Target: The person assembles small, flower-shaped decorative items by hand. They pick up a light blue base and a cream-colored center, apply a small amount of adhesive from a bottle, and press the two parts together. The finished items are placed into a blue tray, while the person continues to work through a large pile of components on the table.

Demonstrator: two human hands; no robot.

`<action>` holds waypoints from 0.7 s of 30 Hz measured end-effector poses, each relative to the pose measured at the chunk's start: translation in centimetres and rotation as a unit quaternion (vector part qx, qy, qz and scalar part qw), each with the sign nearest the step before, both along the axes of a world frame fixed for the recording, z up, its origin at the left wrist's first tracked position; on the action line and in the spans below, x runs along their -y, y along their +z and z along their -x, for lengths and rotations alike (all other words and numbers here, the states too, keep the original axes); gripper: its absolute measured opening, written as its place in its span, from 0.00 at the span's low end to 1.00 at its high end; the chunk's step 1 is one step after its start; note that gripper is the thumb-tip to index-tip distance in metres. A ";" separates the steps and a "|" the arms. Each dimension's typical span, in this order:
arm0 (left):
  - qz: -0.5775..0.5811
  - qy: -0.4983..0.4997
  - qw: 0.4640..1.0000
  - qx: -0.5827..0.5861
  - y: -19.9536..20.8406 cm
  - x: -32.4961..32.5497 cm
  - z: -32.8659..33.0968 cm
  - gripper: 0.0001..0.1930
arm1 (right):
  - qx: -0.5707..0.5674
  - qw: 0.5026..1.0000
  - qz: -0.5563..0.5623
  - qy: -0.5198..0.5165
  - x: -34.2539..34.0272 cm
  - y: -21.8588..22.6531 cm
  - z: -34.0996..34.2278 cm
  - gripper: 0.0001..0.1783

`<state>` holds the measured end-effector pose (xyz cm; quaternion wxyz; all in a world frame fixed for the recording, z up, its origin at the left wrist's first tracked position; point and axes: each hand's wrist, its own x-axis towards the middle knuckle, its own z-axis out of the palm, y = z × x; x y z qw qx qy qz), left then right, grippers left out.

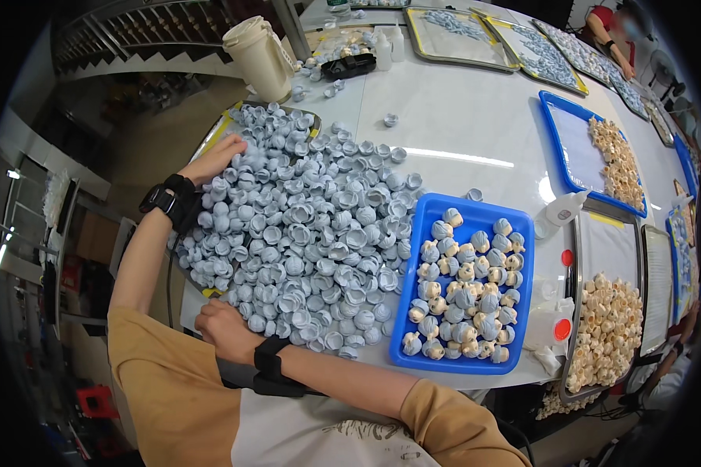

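A wide heap of small pale blue cup-shaped shells (311, 226) spreads over the table in front of me, partly on a metal tray (316, 124) with yellow-taped edges. At the heap's far left side, my left hand (223, 156) reaches over the tray with fingers stretched among the shells; the fingertips and nearby shells are blurred. My right hand (227, 328) is closed at the heap's near left edge, by the tray's near corner. Its fingers are curled under, and what they hold, if anything, is hidden. Right of the heap sits a blue tray (402, 342) of small round cream figures with blue caps.
A cream lidded jug (260, 58) stands at the far left, near white squeeze bottles (384, 51). On the right are a white bottle (564, 208), another blue tray (554, 117) and a metal tray of cream pieces (606, 331). A co-worker (609, 31) sits at the far right.
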<state>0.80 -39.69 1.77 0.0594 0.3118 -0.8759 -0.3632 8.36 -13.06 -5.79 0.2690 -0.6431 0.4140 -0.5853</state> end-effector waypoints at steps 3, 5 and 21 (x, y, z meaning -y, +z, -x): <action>0.052 -0.084 0.995 0.002 0.1 -2.0 0.7 0.12 | -0.007 1.000 0.005 -0.011 0.0 0.0 0.2 0.06; 0.064 -0.069 0.995 0.021 1.1 -3.6 1.1 0.12 | -0.008 1.000 0.011 -0.017 0.1 -0.1 0.2 0.06; 0.156 -0.237 0.958 0.026 6.3 -16.5 1.5 0.21 | 0.032 0.999 0.031 -0.023 -0.6 0.4 0.5 0.07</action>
